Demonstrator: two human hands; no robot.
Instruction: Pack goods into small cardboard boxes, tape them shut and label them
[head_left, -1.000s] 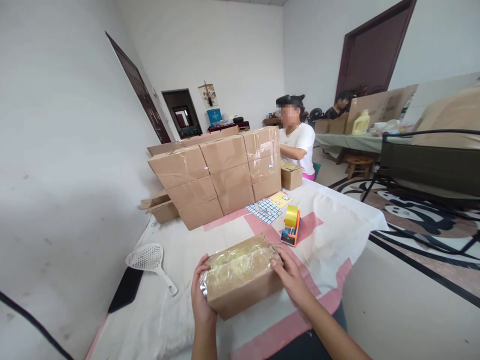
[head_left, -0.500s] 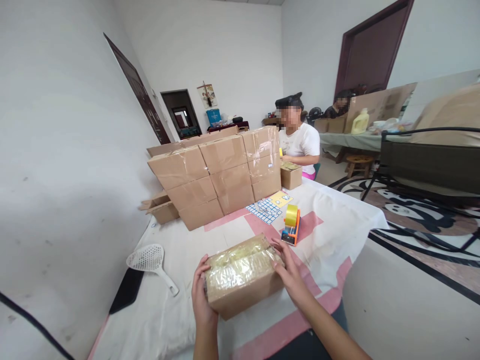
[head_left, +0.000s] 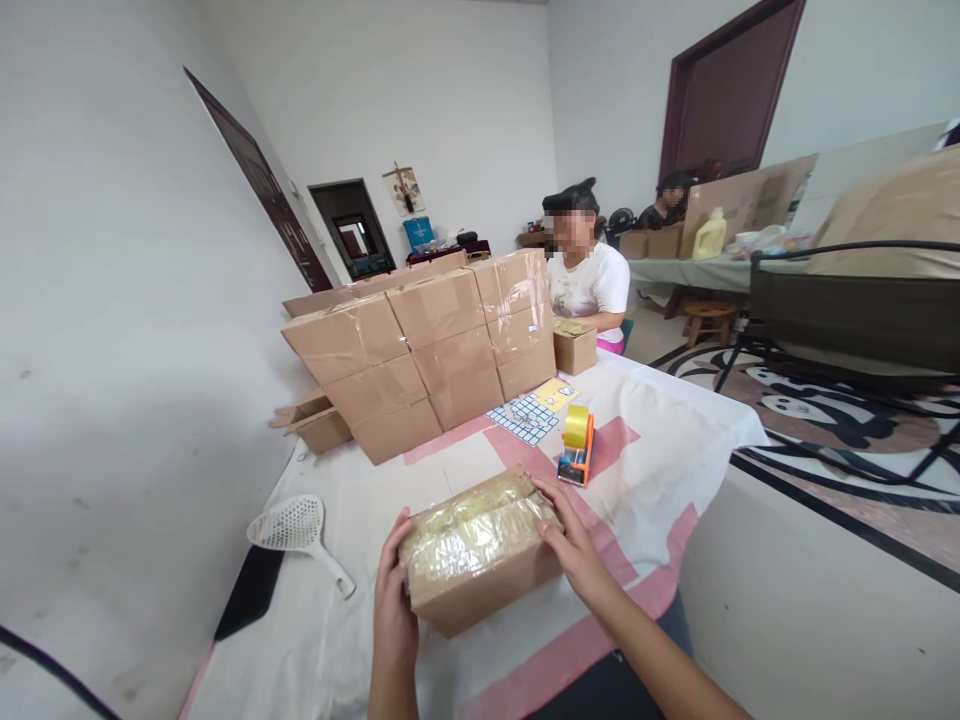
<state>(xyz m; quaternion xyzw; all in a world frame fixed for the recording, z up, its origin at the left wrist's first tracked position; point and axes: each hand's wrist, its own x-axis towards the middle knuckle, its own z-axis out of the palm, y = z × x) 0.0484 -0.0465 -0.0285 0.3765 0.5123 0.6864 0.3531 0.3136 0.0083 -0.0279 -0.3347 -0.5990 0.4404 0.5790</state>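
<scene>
At lower centre of the frame, the fingers of the left hand (head_left: 394, 575) and right hand (head_left: 574, 545) grip opposite ends of a cardboard box (head_left: 487, 578) on or just above the cloth-covered tabletop (head_left: 675, 430). Yellowish tape (head_left: 469, 540) spans its upper face, so that side appears sealed; whether the ends or underside need taping cannot be told. Right of centre, an orange tape dispenser (head_left: 576, 445) stands unheld beyond the box, apart from the stacked cartons (head_left: 450, 345).

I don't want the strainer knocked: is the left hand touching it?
Apart: the head view shows cloth between the strainer and the left hand, which holds the box.
</scene>
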